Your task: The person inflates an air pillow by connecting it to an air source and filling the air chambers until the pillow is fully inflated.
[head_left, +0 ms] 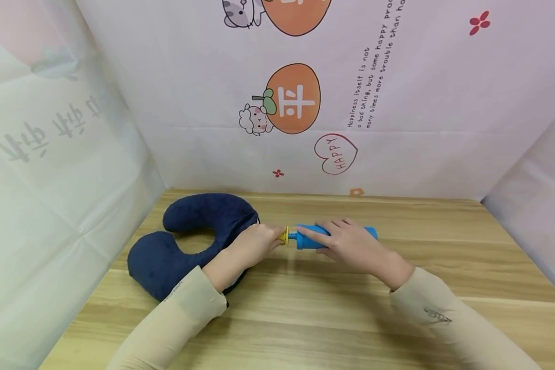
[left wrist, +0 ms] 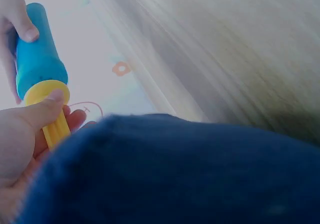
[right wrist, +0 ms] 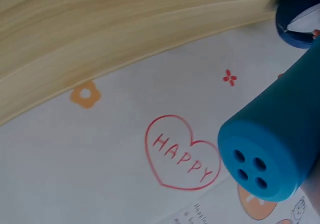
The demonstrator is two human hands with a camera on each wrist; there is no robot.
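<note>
A blue hand pump (head_left: 307, 242) lies level above the table, its barrel gripped by my right hand (head_left: 355, 247). At its left end is a yellow piece (left wrist: 56, 129) with a round flange and a ribbed stem. My left hand (head_left: 255, 242) pinches that yellow piece, thumb against the flange in the left wrist view. A short, thin blue section shows between flange and barrel in the head view. Several round holes mark the barrel's far end (right wrist: 252, 169) in the right wrist view. Beside and partly behind my left hand lies a navy U-shaped neck pillow (head_left: 159, 259).
The wooden table (head_left: 300, 324) ends at a white printed cloth backdrop (head_left: 203, 103) behind. Cloth also hangs along the left (head_left: 51, 205) and right sides. The pillow takes up the table's left part.
</note>
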